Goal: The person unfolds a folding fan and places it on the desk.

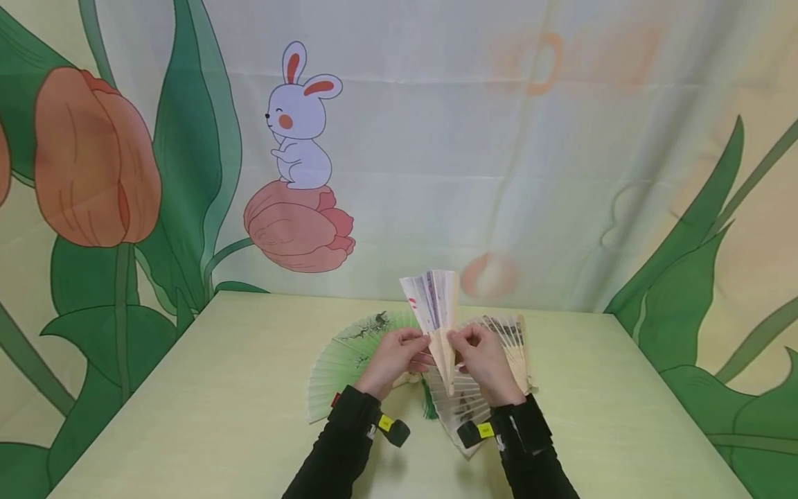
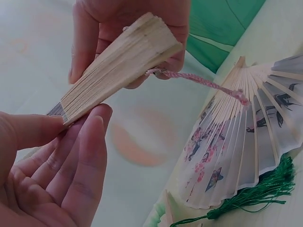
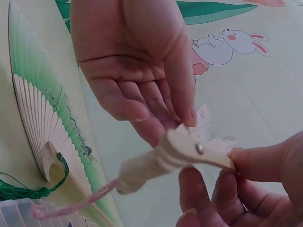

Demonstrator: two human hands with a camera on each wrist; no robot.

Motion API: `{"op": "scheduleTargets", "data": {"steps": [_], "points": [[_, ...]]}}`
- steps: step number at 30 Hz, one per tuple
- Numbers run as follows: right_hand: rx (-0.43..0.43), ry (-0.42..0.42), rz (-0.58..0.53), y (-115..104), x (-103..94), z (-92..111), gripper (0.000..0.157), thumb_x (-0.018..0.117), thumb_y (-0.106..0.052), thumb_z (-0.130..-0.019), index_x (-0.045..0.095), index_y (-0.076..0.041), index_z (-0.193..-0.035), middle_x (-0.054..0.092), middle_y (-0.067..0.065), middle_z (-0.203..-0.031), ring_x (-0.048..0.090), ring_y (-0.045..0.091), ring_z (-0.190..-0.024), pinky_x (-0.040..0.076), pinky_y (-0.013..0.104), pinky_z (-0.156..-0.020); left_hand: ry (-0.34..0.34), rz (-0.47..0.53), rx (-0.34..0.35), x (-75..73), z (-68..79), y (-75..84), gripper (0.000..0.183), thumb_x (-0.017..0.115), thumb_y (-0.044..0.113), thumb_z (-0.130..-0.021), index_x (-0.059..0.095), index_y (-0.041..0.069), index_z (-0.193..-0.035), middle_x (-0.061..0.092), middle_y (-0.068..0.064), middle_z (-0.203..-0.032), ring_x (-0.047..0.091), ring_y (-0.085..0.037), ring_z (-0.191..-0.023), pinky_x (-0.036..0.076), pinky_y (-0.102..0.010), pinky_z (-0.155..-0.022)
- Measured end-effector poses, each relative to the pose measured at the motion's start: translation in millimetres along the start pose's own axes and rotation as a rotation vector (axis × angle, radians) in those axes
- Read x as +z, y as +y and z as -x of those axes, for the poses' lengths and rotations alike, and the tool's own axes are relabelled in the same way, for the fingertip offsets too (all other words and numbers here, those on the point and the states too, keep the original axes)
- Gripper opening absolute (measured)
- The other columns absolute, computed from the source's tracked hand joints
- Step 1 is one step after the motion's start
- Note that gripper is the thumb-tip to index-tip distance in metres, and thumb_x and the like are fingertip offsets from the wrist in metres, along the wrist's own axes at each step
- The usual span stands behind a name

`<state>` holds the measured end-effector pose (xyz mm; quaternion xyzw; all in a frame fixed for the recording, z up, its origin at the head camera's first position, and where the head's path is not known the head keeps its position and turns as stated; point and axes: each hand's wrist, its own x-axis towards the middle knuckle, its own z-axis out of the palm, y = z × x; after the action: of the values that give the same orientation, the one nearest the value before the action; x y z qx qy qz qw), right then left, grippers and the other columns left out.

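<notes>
Both hands hold a partly spread folding fan (image 1: 439, 301) upright above the table, its white and purple leaf at the top and its pale wooden sticks narrowing downward. My left hand (image 1: 399, 357) pinches one side between thumb and fingers. On the other side, my right hand (image 1: 489, 364) pinches the outer stick. A pink cord (image 2: 203, 82) hangs from the fan's pivot end. Beneath the hands lie a spread green folding fan (image 1: 339, 364) on the left and a spread white folding fan (image 2: 222, 146) with pink blossoms on the right.
A green tassel (image 1: 429, 398) lies between the two spread fans on the pale table (image 1: 237, 388). Behind the table hangs a cloth backdrop (image 1: 424, 138) printed with tulips and a rabbit. Black bands with small cameras sit on both wrists.
</notes>
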<state>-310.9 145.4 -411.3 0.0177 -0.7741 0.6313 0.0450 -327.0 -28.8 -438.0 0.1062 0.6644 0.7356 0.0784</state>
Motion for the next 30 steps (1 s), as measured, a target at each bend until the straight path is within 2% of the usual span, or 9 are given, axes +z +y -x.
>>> {"op": "scheduleTargets", "data": {"steps": [6, 12, 19, 21, 26, 30], "points": [[0.010, 0.010, -0.016, -1.0, -1.9, -1.0, 0.022, 0.063, -0.019, -0.097, 0.059, 0.002, -0.090, 0.060, 0.009, -0.071, 0.059, 0.021, -0.063, 0.048, 0.032, -0.054, 0.007, 0.008, -0.011, -2.6, 0.2, 1.3, 0.028, 0.061, 0.019, -0.098, 0.064, -0.003, -0.115, 0.072, -0.013, -0.090, 0.070, -0.017, -0.074, 0.058, -0.029, -0.067], [0.024, 0.017, -0.014, -0.9, -0.9, -2.4, 0.022, 0.063, -0.021, -0.097, 0.061, 0.001, -0.093, 0.061, 0.008, -0.071, 0.060, 0.023, -0.062, 0.047, 0.033, -0.053, 0.004, 0.001, 0.007, -4.7, 1.4, 2.2, 0.029, 0.060, 0.020, -0.099, 0.063, -0.004, -0.116, 0.071, -0.014, -0.091, 0.070, -0.017, -0.074, 0.058, -0.030, -0.069], [0.034, 0.034, -0.023, 0.9, -0.9, -1.8, 0.022, 0.061, -0.022, -0.098, 0.060, 0.000, -0.092, 0.060, 0.009, -0.069, 0.060, 0.024, -0.061, 0.046, 0.032, -0.053, 0.022, 0.022, 0.001, -7.9, 1.0, 1.3, 0.031, 0.061, 0.020, -0.098, 0.062, -0.005, -0.116, 0.071, -0.016, -0.090, 0.071, -0.023, -0.076, 0.058, -0.042, -0.076], [0.031, 0.035, -0.038, 1.4, -1.0, -2.2, 0.023, 0.061, -0.022, -0.098, 0.060, 0.000, -0.092, 0.060, 0.009, -0.069, 0.060, 0.024, -0.060, 0.046, 0.032, -0.053, 0.026, 0.036, 0.004, -9.0, 0.6, 1.4, 0.031, 0.061, 0.020, -0.099, 0.062, -0.005, -0.116, 0.071, -0.016, -0.089, 0.071, -0.022, -0.075, 0.058, -0.043, -0.077], [0.025, 0.035, -0.059, 2.2, -1.1, -3.3, 0.023, 0.061, -0.022, -0.098, 0.059, 0.000, -0.091, 0.059, 0.011, -0.068, 0.060, 0.022, -0.059, 0.047, 0.031, -0.053, 0.023, 0.054, 0.014, -11.1, 0.4, 2.2, 0.031, 0.059, 0.019, -0.099, 0.060, -0.006, -0.117, 0.071, -0.013, -0.088, 0.070, -0.017, -0.073, 0.058, -0.036, -0.073], [0.027, 0.030, -0.060, 2.1, -1.2, -3.1, 0.023, 0.060, -0.022, -0.099, 0.057, 0.000, -0.091, 0.058, 0.011, -0.068, 0.059, 0.022, -0.058, 0.046, 0.030, -0.053, 0.025, 0.052, 0.015, -12.4, 0.9, 2.2, 0.031, 0.059, 0.020, -0.099, 0.060, -0.006, -0.118, 0.071, -0.012, -0.089, 0.070, -0.017, -0.075, 0.058, -0.033, -0.072]]}}
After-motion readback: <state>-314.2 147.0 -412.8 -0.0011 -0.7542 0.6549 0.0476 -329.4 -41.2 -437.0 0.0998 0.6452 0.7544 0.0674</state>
